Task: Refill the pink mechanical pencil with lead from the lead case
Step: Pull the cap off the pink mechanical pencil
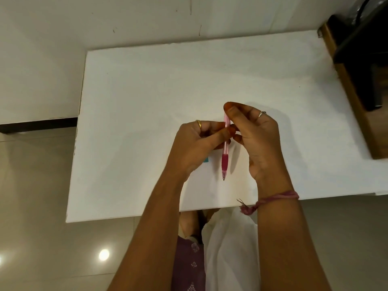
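Broadly, a white table (147, 101) fills the middle of the view, with pale floor tiles (31, 185) to its left and a dark wooden cabinet (357, 91) at the right edge. No writing or brand mark can be read anywhere.

Both forearms reach in from below over the near edge of the table. The left hand (195, 143), with a gold ring (198, 123), is curled, its thumb and fingertips pinched on the middle of the pencil barrel. The right hand (256, 139), wearing a silver ring (261, 113) and a pink thread band (277, 199) at the wrist, has its thumb and forefinger closed over the pencil's top end.

Held between the two hands above the table, the pink pencil (225, 148) stands close to upright in the view, long axis running away from the person, its tip pointing back toward them. Its barrel is clear pale pink, the grip a darker magenta, the tip small and dark.

A small teal thing (206, 159) peeks out on the table beside the left hand; whether it is the lead case cannot be told.
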